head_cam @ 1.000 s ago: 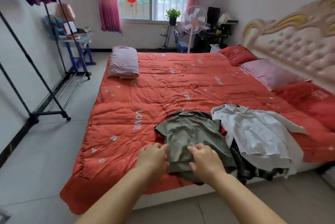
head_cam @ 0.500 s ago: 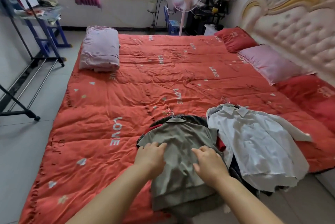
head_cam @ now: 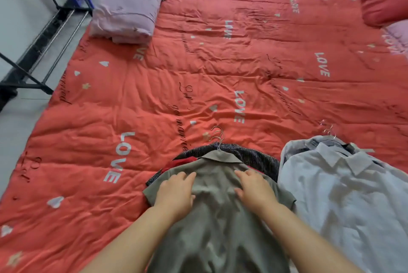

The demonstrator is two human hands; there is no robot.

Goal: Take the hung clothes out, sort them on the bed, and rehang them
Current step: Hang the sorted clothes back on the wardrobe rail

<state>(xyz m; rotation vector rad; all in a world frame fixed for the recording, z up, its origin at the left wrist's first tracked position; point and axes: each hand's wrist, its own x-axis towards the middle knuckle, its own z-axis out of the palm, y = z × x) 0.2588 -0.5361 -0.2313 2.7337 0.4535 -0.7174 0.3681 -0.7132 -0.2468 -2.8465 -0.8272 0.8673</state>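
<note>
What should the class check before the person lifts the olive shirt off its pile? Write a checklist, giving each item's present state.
1. Hands on the olive shirt: left hand and right hand rest flat on it. Ok.
2. Grip taken: fingers lie straight, nothing pinched. Not ok.
3. Hanger in shirt: a hook shows above the collar. Ok.
4. Shirt free of the dark garment beneath: cannot tell.
5. Bare red quilt to the left for sorting: ok.
</note>
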